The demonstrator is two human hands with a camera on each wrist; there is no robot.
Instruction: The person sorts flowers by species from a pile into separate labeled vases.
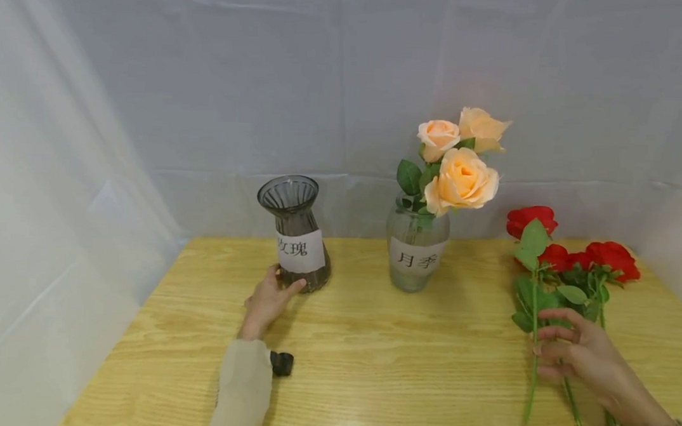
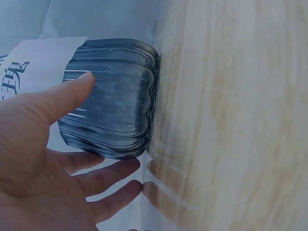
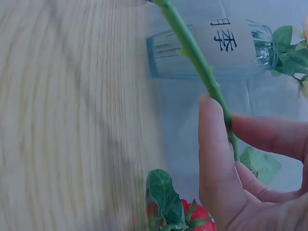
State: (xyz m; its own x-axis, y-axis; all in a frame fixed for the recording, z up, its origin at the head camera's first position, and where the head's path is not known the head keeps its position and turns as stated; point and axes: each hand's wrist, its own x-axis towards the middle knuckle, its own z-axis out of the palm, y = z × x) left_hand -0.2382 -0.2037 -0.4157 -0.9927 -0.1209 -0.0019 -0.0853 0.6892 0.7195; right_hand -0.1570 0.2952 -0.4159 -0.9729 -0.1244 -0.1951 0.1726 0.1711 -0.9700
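My left hand [image 1: 268, 302] holds a dark ribbed glass vase [image 1: 306, 278] low near its base. In the left wrist view, the thumb lies on the glass just beside the paper label, and the fingers [image 2: 113, 175] reach along the other side. My right hand [image 1: 583, 360] pinches the green stem [image 3: 192, 50] of a red rose [image 1: 532, 221] between thumb and fingertips, with the stem's lower end pointing toward me. More red roses [image 1: 610, 260] lie on the table behind that hand, their stems passing partly hidden under it.
A clear glass vase [image 1: 409, 283] with a white label stands between my hands, holding peach roses [image 1: 465, 180]. The wooden table [image 1: 346, 359] ends against a pale hanging sheet [image 1: 237, 107] at the back and left.
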